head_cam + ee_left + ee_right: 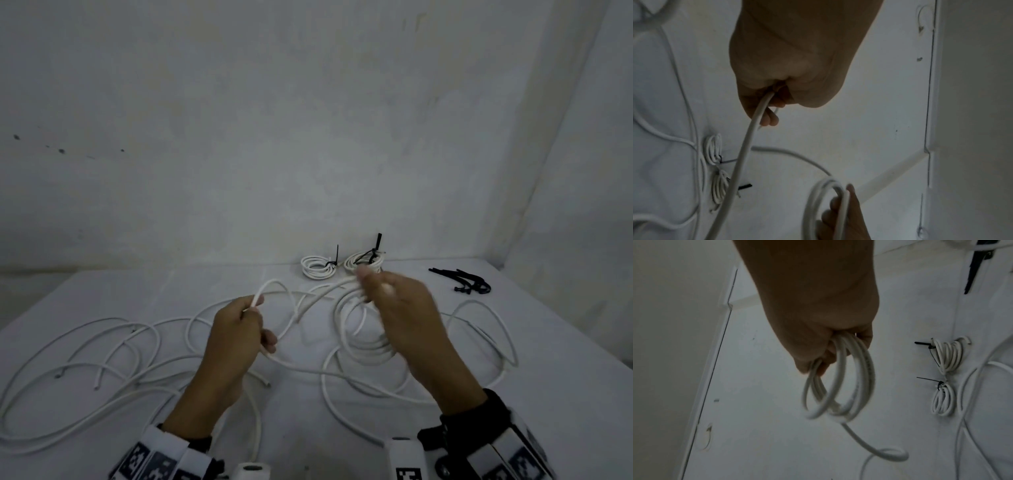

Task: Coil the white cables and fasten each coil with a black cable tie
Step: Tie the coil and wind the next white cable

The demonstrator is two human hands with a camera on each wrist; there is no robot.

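Note:
My right hand [394,308] grips a coil of white cable [363,339] with several loops hanging below the fingers; the same coil [838,386] shows in the right wrist view. My left hand [239,329] holds the free run of that cable [274,291], which arcs over to the coil; the strand [748,146] leaves the left fist downward. Two finished coils lie at the back of the table, one on the left [318,268] and one on the right [364,263], each bound with a black tie. Loose black cable ties [462,279] lie at the back right.
More loose white cables [85,359] sprawl over the left half of the white table [565,342], and another loop [479,329] lies right of my right hand. A grey wall [308,137] stands behind the table.

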